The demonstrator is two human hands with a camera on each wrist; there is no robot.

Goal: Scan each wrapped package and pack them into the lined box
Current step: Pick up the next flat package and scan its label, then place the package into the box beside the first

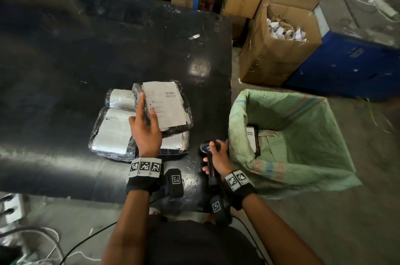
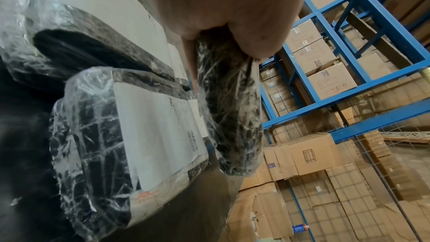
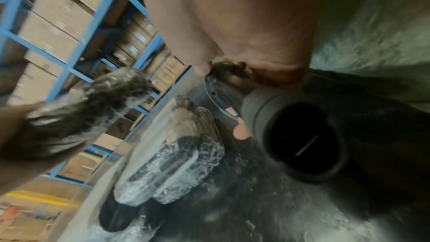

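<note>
My left hand (image 1: 145, 122) grips a plastic-wrapped dark package (image 1: 166, 105) by its left edge, white label with barcodes facing up, lifted over the pile. The same package (image 2: 229, 109) (image 3: 76, 109) shows in both wrist views, pinched between thumb and fingers. Three more wrapped packages (image 1: 112, 132) (image 2: 130, 146) (image 3: 177, 155) lie on the black table (image 1: 65, 59). My right hand (image 1: 217, 157) grips a black barcode scanner (image 1: 208, 156) (image 3: 300, 139) by its handle near the table's right edge. The box lined with a green woven sack (image 1: 298, 126) stands to the right, one labelled package (image 1: 252, 138) inside it.
An open cardboard box (image 1: 279, 48) of paper rolls stands behind the lined box, beside a blue cabinet (image 1: 350, 65). Blue shelving (image 2: 363, 43) holding cartons stands beyond the table. Cables (image 1: 43, 241) lie on the floor at lower left.
</note>
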